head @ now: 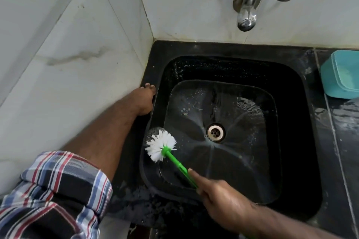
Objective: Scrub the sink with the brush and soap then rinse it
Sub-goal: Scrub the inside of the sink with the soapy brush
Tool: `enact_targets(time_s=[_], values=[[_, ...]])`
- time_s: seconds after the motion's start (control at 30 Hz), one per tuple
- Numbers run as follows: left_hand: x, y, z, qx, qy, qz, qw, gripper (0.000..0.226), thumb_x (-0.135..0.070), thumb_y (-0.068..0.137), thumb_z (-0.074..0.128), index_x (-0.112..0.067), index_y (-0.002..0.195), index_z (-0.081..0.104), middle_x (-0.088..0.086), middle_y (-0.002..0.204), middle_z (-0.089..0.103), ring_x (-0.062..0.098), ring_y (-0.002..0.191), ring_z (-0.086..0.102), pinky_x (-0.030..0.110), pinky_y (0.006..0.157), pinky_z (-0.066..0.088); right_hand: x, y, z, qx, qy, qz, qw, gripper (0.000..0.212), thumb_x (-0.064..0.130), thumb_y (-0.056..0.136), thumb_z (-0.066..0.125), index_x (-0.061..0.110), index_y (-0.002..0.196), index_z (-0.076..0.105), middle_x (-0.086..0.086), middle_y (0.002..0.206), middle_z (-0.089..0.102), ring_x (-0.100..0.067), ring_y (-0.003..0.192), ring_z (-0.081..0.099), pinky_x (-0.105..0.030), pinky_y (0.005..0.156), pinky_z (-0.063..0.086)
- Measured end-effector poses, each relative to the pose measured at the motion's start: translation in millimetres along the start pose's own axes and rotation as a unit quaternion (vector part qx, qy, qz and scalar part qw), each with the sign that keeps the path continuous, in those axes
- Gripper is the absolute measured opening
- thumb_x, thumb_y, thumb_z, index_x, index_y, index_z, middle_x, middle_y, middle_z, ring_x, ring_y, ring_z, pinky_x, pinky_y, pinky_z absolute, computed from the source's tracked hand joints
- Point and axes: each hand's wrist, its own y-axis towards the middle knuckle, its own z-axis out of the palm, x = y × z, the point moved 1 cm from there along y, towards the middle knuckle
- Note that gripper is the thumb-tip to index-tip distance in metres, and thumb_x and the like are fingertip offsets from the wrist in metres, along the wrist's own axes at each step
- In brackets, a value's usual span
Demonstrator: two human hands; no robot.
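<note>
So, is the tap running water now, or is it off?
Off, as far as the picture shows. No stream falls from the tap's spout into the sink, and none lands around the drain. The basin is only wet, with soap specks.

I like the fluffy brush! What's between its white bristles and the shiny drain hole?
Nothing but bare, wet black sink floor lies between the bristles and the drain, as the head view shows.

Right hand (pixel 223 198) holds brush (pixel 161 144) (green-handled) against sink (pixel 153 161) wall.
</note>
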Motion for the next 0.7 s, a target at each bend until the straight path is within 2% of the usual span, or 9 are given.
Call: enact_targets(time_s=[0.13,0.2,0.27,0.33,0.4,0.5,0.57,0.63,0.7], values=[[0.3,-1.5,-1.8,0.000,0.005,0.000,1.000,0.069,-0.006,0.094,0.043,-0.007,0.156,0.013,0.017,0.163,0.008,0.033,0.146,0.027,0.035,0.117,0.026,2.0,87.1,-45.3,-0.117,-0.042,0.023,0.992,0.059,0.010,0.092,0.040,0.026,0.148,0.035,-0.012,0.099,0.070,-0.027,0.083,0.067,-0.029,0.066,0.049],[-0.8,-3.1,-2.6,0.007,0.001,-0.004,1.000,0.070,-0.006,0.095,0.044,-0.009,0.157,0.012,0.016,0.163,0.007,0.033,0.146,0.026,0.035,0.117,0.026,1.2,141.3,-82.4,-0.171,0.005,0.060,0.983,0.049,0.008,0.091,0.037,0.021,0.137,0.047,-0.015,0.098,0.069,-0.033,0.084,0.067,-0.037,0.069,0.054],[-1.9,-4.1,-2.9,0.012,0.003,-0.008,1.000,0.071,-0.006,0.095,0.044,-0.010,0.157,0.012,0.015,0.164,0.007,0.032,0.147,0.026,0.035,0.117,0.026,-0.1,164.3,-93.8,-0.192,0.035,0.071,0.978,0.049,0.008,0.091,0.036,0.020,0.138,0.045,-0.015,0.096,0.068,-0.035,0.082,0.066,-0.039,0.069,0.055],[-2.3,-3.5,-3.1,0.009,0.005,-0.006,1.000,0.071,-0.007,0.094,0.045,-0.010,0.157,0.013,0.015,0.164,0.007,0.033,0.146,0.026,0.036,0.117,0.027,-3.5,144.8,-65.7,-0.152,-0.006,0.069,0.986,0.056,0.010,0.094,0.038,0.023,0.148,0.033,-0.013,0.097,0.066,-0.029,0.082,0.066,-0.030,0.066,0.048],[-2.4,-3.1,-2.2,0.008,0.004,-0.009,1.000,0.071,-0.006,0.094,0.045,-0.010,0.157,0.013,0.014,0.164,0.007,0.033,0.146,0.027,0.036,0.117,0.028,-8.4,86.6,-26.6,-0.068,-0.047,0.023,0.996,0.062,0.012,0.094,0.041,0.028,0.151,0.025,-0.009,0.094,0.068,-0.022,0.075,0.066,-0.025,0.062,0.043],[-3.6,-3.5,-2.2,0.008,0.001,-0.018,1.000,0.071,-0.006,0.095,0.045,-0.011,0.157,0.011,0.012,0.164,0.006,0.031,0.147,0.025,0.037,0.119,0.026,-12.9,12.3,-6.8,0.070,-0.078,0.002,0.995,0.064,0.017,0.092,0.040,0.033,0.151,0.026,-0.007,0.103,0.071,-0.022,0.085,0.069,-0.021,0.065,0.044],[-2.8,-3.4,-1.2,0.005,-0.002,-0.020,1.000,0.071,-0.005,0.095,0.044,-0.011,0.157,0.011,0.013,0.164,0.006,0.032,0.147,0.026,0.038,0.118,0.027,-16.0,17.5,-20.3,0.080,-0.105,-0.003,0.991,0.056,0.015,0.089,0.040,0.033,0.142,0.039,-0.002,0.098,0.070,-0.019,0.082,0.067,-0.018,0.067,0.043],[-4.3,-5.8,0.7,0.003,0.001,-0.017,1.000,0.070,-0.006,0.094,0.044,-0.008,0.157,0.012,0.017,0.163,0.007,0.034,0.146,0.027,0.039,0.118,0.027,-19.0,53.1,-36.9,0.043,-0.108,-0.020,0.993,0.041,0.012,0.084,0.041,0.023,0.121,0.056,-0.001,0.093,0.070,-0.020,0.081,0.067,-0.027,0.072,0.053],[-4.7,-5.9,1.8,-0.003,0.007,-0.015,1.000,0.070,-0.006,0.094,0.045,-0.005,0.156,0.011,0.019,0.163,0.007,0.035,0.146,0.026,0.039,0.117,0.027,-25.5,108.7,-58.0,-0.017,-0.066,0.025,0.997,0.021,0.010,0.085,0.044,0.016,0.100,0.059,-0.009,0.089,0.069,-0.030,0.082,0.067,-0.035,0.071,0.054]])
